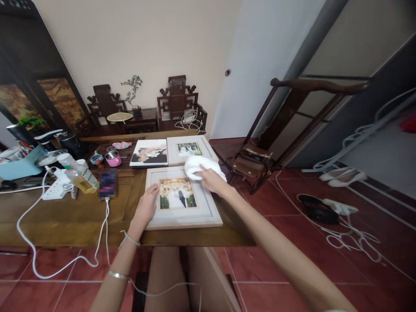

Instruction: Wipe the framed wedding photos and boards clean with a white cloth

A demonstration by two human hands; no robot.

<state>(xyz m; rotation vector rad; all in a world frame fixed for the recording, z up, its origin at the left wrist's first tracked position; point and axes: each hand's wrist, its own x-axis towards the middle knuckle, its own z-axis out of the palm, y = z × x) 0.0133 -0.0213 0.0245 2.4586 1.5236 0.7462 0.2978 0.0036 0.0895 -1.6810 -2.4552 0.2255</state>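
Note:
A framed photo [208, 212] with a pale wooden frame lies flat near the front edge of a dark wooden table [74, 216]. My left hand [146, 207] rests flat on the frame's left side, fingers stretched out. My right hand [210, 180] presses a white cloth [199, 166] onto the frame's upper right corner, fingers closed on the cloth. Behind it lie a second framed photo [190, 149] and an unframed photo print [149, 153].
A phone [107, 183] on a white charging cable, a power strip [56, 187], bottles, a pink cup [113, 158] and a kettle crowd the table's left. A brown bag [248, 164] sits under a wooden rack to the right. Shoes and cords lie on the red tiled floor.

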